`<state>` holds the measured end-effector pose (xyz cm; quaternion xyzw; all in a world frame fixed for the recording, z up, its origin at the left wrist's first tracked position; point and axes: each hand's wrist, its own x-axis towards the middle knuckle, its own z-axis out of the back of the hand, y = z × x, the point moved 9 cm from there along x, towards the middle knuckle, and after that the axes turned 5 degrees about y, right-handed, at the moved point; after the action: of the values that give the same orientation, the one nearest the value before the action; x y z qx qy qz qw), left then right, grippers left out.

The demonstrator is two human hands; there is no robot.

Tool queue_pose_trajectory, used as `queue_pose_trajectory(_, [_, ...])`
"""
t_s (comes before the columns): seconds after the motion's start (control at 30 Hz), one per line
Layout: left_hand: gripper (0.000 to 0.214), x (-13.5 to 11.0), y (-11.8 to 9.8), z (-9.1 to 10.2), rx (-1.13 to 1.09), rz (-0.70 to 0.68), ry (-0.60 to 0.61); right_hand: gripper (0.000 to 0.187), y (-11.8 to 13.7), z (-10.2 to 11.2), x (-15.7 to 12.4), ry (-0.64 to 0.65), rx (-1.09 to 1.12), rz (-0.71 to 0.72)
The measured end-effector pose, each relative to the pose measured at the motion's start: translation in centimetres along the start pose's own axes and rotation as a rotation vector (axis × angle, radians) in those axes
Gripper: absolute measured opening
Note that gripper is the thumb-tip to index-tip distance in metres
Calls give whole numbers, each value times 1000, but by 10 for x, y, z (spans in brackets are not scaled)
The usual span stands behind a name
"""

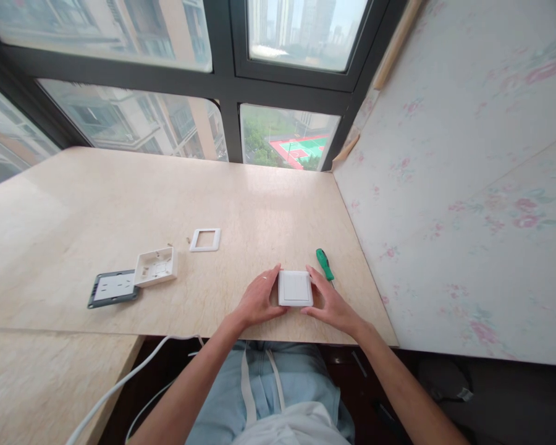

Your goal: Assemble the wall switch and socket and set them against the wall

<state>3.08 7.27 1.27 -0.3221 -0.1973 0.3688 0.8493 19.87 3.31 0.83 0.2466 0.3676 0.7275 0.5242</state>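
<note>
A white square wall switch (295,288) with one large rocker sits between my two hands, close to the front edge of the counter. My left hand (258,298) grips its left side, thumb low and fingers at the upper corner. On the opposite side my right hand (332,304) holds it in the same way. Just beyond my right hand lies a screwdriver (324,264) with a green handle, its tip partly hidden behind the hand. Whether the switch rests on the counter or is lifted slightly, I cannot tell.
Left on the counter (269,204) lie a white frame (205,248), an open white mounting box (156,267) and a grey-rimmed socket panel (113,289) touching it. Small screws lie near the frame. A white cable (120,382) hangs at the front left. A papered wall (467,185) bounds the right.
</note>
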Motion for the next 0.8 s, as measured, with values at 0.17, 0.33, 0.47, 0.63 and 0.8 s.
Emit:
queue_pose_trajectory(0.17, [98, -1, -3, 0, 30, -2, 8, 89, 2, 0, -4, -17, 8, -15])
queue_pose_trajectory(0.33, [89, -1, -8, 3, 47, -9, 17, 95, 2, 0, -2, 9, 71, -35])
queue_pose_trajectory(0.47, [95, -2, -9, 4, 40, -6, 25, 94, -3, 3, 0, -4, 123, -67])
queue_pose_trajectory(0.63, [90, -1, -7, 5, 3, 19, 15, 91, -1, 4, 2, -2, 99, -63])
queue_pose_trajectory(0.8, [88, 0, -8, 6, -31, 9, -1, 91, 0, 7, 5, 20, 66, -59])
